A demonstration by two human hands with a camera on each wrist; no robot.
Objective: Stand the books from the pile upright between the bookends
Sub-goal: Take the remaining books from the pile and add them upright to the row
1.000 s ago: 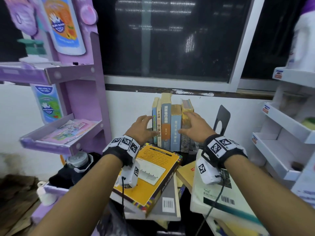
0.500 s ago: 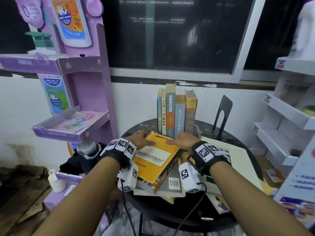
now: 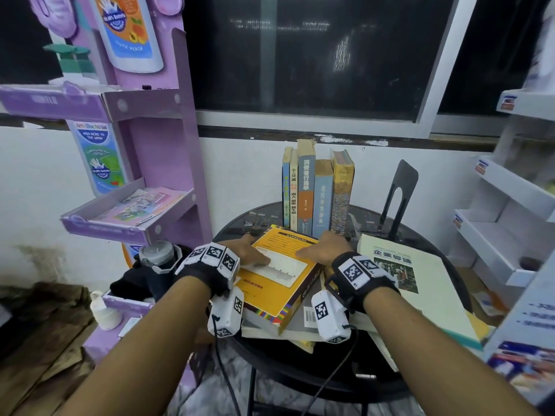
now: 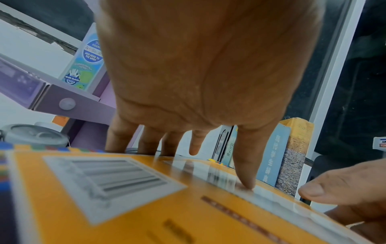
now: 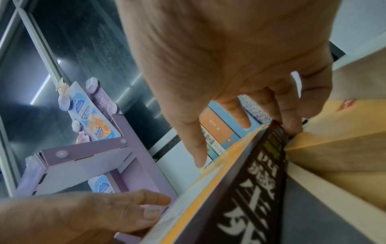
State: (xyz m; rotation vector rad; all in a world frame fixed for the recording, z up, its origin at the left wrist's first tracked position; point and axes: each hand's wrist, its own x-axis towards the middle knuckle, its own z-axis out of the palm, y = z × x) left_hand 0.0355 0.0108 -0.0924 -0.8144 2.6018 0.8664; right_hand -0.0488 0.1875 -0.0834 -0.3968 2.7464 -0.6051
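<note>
A row of upright books (image 3: pixel 316 192) stands at the bench's (image 3: pixel 303 363) far edge, a bookend (image 3: pixel 401 195) apart to its right. Before the row lies a pile, the top book (image 3: pixel 277 276) uppermost (both hands on it); a large book (image 3: pixel 417 291) lies toward the right edge.

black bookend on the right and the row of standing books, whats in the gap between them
Nothing stands there. In the head view the stretch between the black bookend and the yellow-spined book ending the row shows only bare dark table.

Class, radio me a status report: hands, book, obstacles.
Left hand and right hand grip the yellow book atop the pile. Five books stand upright. Gap before right bookend free.
</note>
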